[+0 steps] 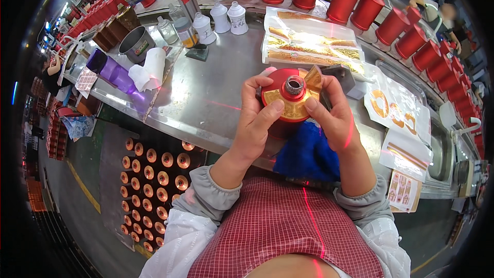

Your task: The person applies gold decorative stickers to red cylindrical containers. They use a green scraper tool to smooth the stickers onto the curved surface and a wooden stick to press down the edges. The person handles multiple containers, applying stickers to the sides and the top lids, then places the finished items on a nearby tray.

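A round-shouldered red bottle (278, 80) stands upright before me at the bench edge, its threaded neck (295, 85) uncapped. A gold patterned sticker (294, 108) curves over the near side of its shoulder, around the neck. One end of the sticker sticks up, off the surface, beside my right fingers. My left hand (256, 113) is wrapped round the bottle's left side, thumb pressed on the sticker. My right hand (333, 110) pinches at the sticker's right part, thumb on top; its fingertips are partly hidden. Below the bottle lies a blue cloth (309, 152).
Gold sticker sheets (314, 38) lie behind the bottle; ring-shaped stickers on a white sheet (396, 105) are to the right. Red bottles (368, 9) line the back. White bottles (220, 18), a metal pot (137, 44) and a purple bottle (116, 75) stand left. Gold-topped bottles (151, 155) fill the floor area lower left.
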`<control>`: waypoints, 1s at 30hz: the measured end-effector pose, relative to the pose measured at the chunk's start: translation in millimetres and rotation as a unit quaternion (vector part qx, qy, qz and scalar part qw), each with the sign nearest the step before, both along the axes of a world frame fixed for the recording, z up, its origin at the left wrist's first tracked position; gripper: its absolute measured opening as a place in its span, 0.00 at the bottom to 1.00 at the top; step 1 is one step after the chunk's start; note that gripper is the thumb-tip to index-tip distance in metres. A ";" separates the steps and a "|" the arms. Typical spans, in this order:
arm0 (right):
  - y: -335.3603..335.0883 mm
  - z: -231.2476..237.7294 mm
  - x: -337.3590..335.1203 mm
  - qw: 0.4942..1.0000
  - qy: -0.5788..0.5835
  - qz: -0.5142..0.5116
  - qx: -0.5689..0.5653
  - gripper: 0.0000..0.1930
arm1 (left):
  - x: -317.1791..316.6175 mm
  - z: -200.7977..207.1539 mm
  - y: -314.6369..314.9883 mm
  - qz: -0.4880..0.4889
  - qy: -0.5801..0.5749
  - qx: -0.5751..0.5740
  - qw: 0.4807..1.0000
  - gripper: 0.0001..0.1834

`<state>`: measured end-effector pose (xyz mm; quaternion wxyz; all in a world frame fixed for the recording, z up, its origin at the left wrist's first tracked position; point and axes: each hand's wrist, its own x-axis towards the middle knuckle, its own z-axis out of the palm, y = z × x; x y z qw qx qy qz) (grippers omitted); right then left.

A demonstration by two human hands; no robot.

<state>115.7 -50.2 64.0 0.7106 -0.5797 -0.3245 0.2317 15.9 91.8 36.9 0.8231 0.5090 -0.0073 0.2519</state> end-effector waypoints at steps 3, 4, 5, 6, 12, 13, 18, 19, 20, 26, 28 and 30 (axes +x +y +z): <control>0.8 0.8 -1.5 1.000 -0.001 -0.005 -0.007 0.19 | -1.1 11.0 -3.4 0.003 0.012 -0.048 0.999 0.24; 1.1 1.1 -2.4 1.000 0.009 -0.005 -0.008 0.19 | -1.5 15.2 -3.3 -0.004 0.021 -0.083 0.996 0.24; 1.8 2.1 -2.5 1.000 0.020 -0.002 -0.004 0.19 | -1.2 18.6 -2.1 -0.011 0.027 -0.116 0.993 0.24; 2.2 2.8 -2.9 0.999 0.032 0.000 0.000 0.19 | -0.6 18.6 -0.6 -0.012 0.034 -0.130 0.991 0.24; 3.5 -1.3 -5.3 0.999 0.037 -0.021 0.011 0.17 | 6.7 23.4 15.2 -0.040 0.070 -0.207 0.975 0.21; 3.6 -0.2 -6.8 0.999 0.041 -0.024 0.015 0.17 | 8.5 21.5 15.6 -0.035 0.063 -0.206 0.976 0.21; 4.0 -1.6 -8.2 0.999 0.030 -0.037 0.017 0.17 | -5.2 -15.5 -9.4 0.273 -0.039 0.299 0.913 0.24; 4.3 -3.4 -8.7 0.999 0.031 -0.039 0.021 0.18 | -8.1 -16.7 -16.4 0.300 -0.048 0.388 0.870 0.24; 3.8 -3.9 -11.5 0.998 0.030 -0.044 0.022 0.17 | -12.7 -11.8 -26.7 0.324 -0.053 0.470 0.819 0.25; -7.5 -1.5 11.2 0.996 -0.072 -0.029 -0.051 0.11 | -8.1 -20.2 -9.6 0.305 -0.111 0.540 0.777 0.22; -1.9 -5.4 18.5 0.993 -0.115 -0.016 -0.009 0.12 | -14.6 -19.4 -17.4 0.345 -0.084 0.592 0.724 0.21; 0.5 -3.2 14.4 0.998 -0.054 0.014 0.016 0.15 | -16.7 -19.5 -25.6 0.379 -0.070 0.610 0.693 0.19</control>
